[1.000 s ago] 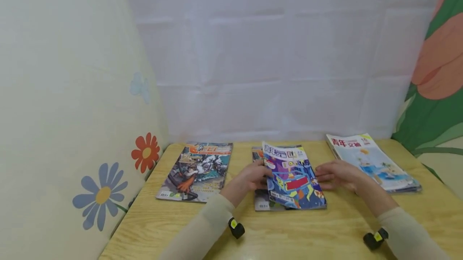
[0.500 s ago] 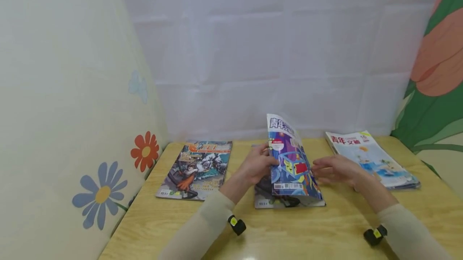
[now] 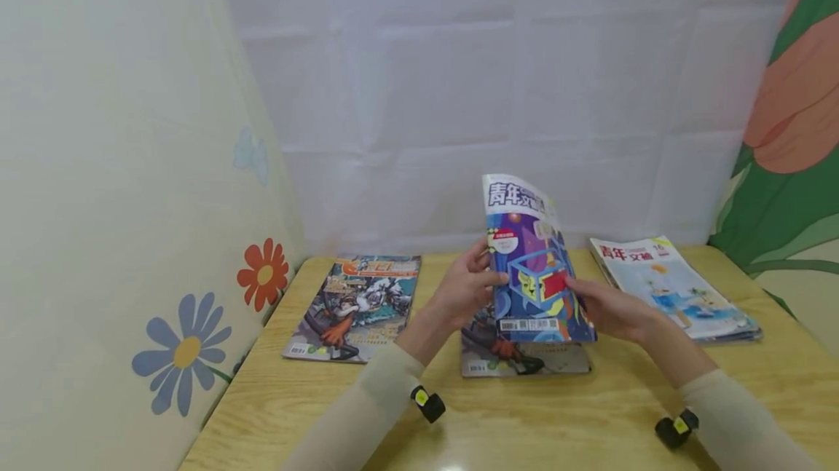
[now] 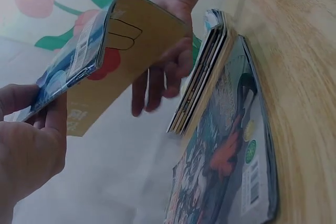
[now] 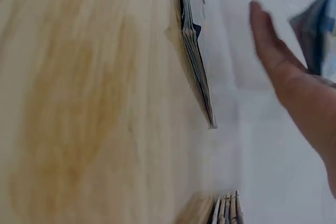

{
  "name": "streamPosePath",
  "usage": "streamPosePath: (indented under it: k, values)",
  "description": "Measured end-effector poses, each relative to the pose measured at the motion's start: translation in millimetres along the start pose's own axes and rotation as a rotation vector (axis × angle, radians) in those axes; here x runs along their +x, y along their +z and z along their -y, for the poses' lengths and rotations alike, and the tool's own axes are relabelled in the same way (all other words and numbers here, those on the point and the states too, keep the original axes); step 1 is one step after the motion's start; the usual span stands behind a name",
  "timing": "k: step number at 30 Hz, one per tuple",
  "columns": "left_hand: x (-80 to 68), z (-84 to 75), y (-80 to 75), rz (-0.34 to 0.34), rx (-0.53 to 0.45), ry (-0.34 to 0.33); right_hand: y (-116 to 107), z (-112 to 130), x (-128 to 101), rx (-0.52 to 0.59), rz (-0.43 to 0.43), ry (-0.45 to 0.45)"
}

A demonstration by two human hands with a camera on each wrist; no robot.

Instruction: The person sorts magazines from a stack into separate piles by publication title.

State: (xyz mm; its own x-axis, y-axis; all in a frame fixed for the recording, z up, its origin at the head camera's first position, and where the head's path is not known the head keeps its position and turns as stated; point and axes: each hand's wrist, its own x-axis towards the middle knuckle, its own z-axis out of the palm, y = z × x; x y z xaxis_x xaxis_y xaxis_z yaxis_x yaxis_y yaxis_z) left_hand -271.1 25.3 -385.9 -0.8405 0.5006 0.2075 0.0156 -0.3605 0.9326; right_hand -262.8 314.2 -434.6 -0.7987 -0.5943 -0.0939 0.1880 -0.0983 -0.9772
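The left hand (image 3: 467, 289) pinches the spine edge of the blue magazine (image 3: 532, 267), lifted upright above the comic magazine (image 3: 524, 358) on the wooden table (image 3: 524, 420). The right hand (image 3: 606, 307) supports its opposite edge with nearly straight fingers, equally near.

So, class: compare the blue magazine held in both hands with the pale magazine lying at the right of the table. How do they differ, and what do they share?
The blue magazine is lifted upright between the left hand and right hand; the pale magazine lies flat on the table, untouched. The blue magazine's cover is dark and busy; the pale magazine's is light, mostly white. The blue one curls at its top; the pale one tops a stack. Both carry similar title lettering.
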Motion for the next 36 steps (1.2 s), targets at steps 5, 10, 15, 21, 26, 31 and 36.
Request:
streamPosePath:
  k: [5, 10, 15, 21, 26, 31, 36]
  values:
    - [3.0, -3.6, -6.8, -0.046, -0.003, 0.010, -6.6, -0.9, -8.0, 0.162, 0.042, -0.079]
    - [6.7, 0.1, -17.4, -0.107, 0.021, -0.024, -11.1, -0.3, -11.0, 0.198, 0.087, -0.131]
    - [10.1, 5.6, -21.8, -0.123, 0.073, -0.029, -14.9, -0.3, -13.3, 0.215, 0.176, -0.211]
    - [12.7, 9.0, -20.0, -0.156, 0.176, -0.044, -18.7, -0.1, -15.1, 0.223, 0.243, -0.233]
    - [14.5, 14.4, -17.8, -0.243, 0.273, -0.116, -22.3, 1.5, -17.5, 0.238, 0.268, -0.234]
    - [14.9, 16.9, -14.8, -0.275, 0.327, -0.176, -25.2, 1.7, -20.7, 0.204, 0.249, -0.228]
    - [16.2, 15.4, -12.6, -0.269, 0.334, -0.186, -27.2, 3.0, -23.6, 0.191, 0.191, -0.217]
